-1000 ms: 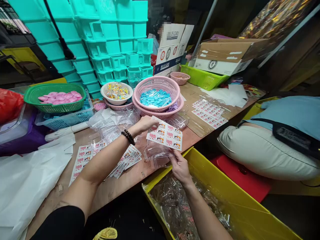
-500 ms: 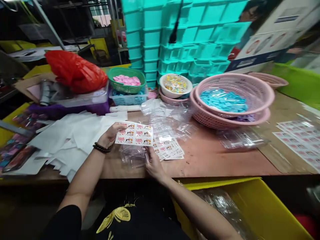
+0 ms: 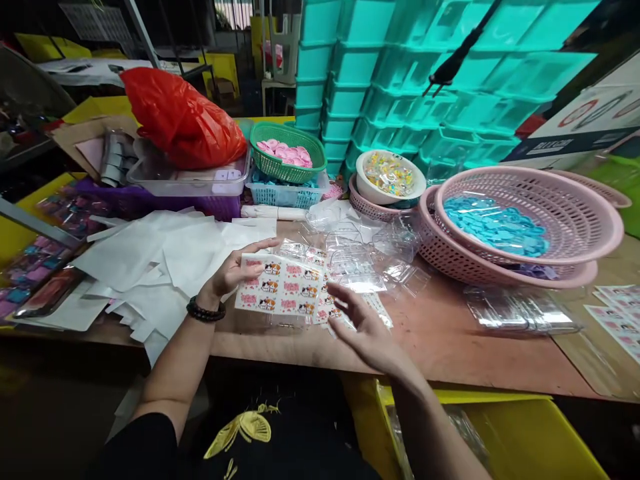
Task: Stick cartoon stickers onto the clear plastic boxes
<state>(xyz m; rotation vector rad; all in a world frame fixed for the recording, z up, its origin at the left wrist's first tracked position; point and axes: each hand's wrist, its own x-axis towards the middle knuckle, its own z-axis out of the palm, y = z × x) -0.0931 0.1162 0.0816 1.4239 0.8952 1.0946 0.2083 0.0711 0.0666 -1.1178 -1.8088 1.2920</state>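
My left hand (image 3: 234,275) pinches the left side of a white sticker sheet (image 3: 280,287) printed with cartoon cats and pink lettering, its thumb on top. My right hand (image 3: 363,323) is open just right of the sheet, fingers apart, nothing in it. Beneath and beside the sheet lie more printed sheets (image 3: 377,308), partly hidden by the right hand. Clear plastic packaging (image 3: 353,257) is heaped behind them. A stack of blank white sheets (image 3: 155,260) fans out to the left of my left hand.
Pink baskets (image 3: 530,177) with blue pieces stand at right, clear packs (image 3: 520,310) before them. A white bowl (image 3: 367,190), green basket (image 3: 260,155) and red bag (image 3: 185,123) line the back. Teal bins (image 3: 350,73) rise behind; a yellow bin (image 3: 540,433) sits below the edge.
My right hand has come away from the sheet's lower right corner and opened. The left hand keeps hold of the sheet. The view has turned, shifting the background to the right.
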